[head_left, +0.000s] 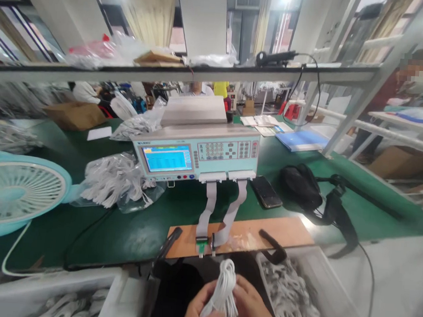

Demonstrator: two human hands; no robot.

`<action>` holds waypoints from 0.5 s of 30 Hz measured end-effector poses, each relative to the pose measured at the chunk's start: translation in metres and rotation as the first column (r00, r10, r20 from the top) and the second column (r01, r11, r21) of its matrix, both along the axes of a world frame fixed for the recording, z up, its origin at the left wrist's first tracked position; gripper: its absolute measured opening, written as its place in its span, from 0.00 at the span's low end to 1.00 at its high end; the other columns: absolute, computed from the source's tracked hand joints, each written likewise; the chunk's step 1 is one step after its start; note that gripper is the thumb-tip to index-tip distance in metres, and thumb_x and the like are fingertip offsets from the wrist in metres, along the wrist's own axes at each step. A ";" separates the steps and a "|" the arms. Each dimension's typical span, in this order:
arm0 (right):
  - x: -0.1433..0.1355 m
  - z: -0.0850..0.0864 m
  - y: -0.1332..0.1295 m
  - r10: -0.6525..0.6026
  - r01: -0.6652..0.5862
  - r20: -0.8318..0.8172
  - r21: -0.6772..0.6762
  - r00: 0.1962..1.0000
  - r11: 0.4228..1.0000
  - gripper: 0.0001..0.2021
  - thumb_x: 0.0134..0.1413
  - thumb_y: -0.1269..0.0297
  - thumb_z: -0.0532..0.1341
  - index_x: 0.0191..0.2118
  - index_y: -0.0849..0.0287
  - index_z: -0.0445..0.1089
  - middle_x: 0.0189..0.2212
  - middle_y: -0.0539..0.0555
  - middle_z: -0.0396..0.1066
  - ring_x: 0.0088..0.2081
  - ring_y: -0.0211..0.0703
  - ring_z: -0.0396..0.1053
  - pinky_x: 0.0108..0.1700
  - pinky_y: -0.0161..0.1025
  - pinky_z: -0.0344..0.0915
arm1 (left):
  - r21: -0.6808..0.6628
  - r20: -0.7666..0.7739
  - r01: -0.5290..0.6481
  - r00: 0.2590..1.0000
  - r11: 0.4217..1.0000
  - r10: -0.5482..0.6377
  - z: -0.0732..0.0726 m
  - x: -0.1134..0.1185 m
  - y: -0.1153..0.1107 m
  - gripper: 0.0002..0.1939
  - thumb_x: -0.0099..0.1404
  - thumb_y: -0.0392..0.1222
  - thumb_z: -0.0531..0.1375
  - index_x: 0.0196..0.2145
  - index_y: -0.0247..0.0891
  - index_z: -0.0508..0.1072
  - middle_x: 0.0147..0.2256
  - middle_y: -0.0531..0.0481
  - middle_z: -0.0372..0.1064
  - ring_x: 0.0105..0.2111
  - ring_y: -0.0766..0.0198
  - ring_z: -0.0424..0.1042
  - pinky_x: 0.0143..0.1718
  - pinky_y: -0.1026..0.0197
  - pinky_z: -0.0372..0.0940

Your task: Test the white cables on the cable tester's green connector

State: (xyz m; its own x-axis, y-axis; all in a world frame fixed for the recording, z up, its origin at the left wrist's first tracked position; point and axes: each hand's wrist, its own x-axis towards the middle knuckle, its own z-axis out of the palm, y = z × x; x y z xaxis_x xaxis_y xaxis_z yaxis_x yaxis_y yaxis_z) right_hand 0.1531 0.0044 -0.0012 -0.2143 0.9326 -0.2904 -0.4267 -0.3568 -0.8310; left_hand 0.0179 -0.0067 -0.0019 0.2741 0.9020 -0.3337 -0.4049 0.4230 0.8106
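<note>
A coiled white cable [224, 286] is held upright between my two hands at the bottom centre. My left hand [202, 307] closes around its lower left side, the thumb across the front. On its right side, the fingers of my right hand [254, 304] press against the coil. The cable's ends are hidden in my hands. Just beyond it, a small green connector board [201, 248] and a second connector [213, 247] sit at the edge of an orange-brown board [264, 231]. Grey ribbon cables [231, 214] run from them to a tester with a lit blue screen [168, 158].
White bins of coiled cables stand low on the left [115, 286] and right [336, 285]. A turquoise fan [16, 192], bagged cables [110, 178], a phone [267, 191] and a black bag [301, 185] lie on the green table [135, 240]. A shelf [202, 73] spans above; people are beyond.
</note>
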 end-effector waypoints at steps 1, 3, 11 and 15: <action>-0.004 0.004 0.000 -0.005 0.001 -0.069 -0.058 0.998 0.998 0.15 0.46 0.51 0.63 0.31 0.59 0.70 0.23 0.51 0.67 0.27 0.41 0.65 0.29 0.36 0.60 | 0.015 -0.009 0.016 1.000 1.000 -0.016 0.005 -0.004 -0.003 0.29 0.42 0.49 0.68 0.44 0.40 0.74 0.34 0.44 0.73 0.36 0.53 0.71 0.39 0.58 0.63; -0.007 0.008 -0.001 -0.002 -0.024 -0.155 -0.164 0.988 0.986 0.12 0.46 0.55 0.64 0.31 0.60 0.69 0.24 0.49 0.67 0.26 0.37 0.63 0.29 0.33 0.58 | 0.054 -0.055 0.082 0.995 0.995 -0.079 0.013 -0.012 -0.007 0.29 0.43 0.49 0.67 0.45 0.40 0.74 0.35 0.46 0.72 0.35 0.56 0.69 0.39 0.60 0.62; 0.003 0.006 -0.006 0.007 -0.009 -0.065 -0.044 0.998 0.999 0.10 0.46 0.64 0.63 0.36 0.59 0.66 0.28 0.48 0.64 0.31 0.39 0.62 0.34 0.34 0.58 | 0.046 -0.259 0.293 0.927 0.955 -0.272 0.016 -0.047 -0.019 0.24 0.43 0.47 0.68 0.41 0.40 0.77 0.41 0.45 0.65 0.31 0.59 0.67 0.31 0.59 0.64; 0.017 0.019 -0.004 0.043 -0.127 0.303 0.263 0.952 0.956 0.08 0.50 0.66 0.60 0.38 0.57 0.65 0.32 0.49 0.64 0.34 0.40 0.61 0.37 0.36 0.58 | -0.001 -0.423 0.088 0.902 0.996 -0.080 0.004 -0.069 -0.022 0.26 0.43 0.50 0.67 0.43 0.46 0.75 0.55 0.47 0.57 0.24 0.64 0.68 0.20 0.60 0.65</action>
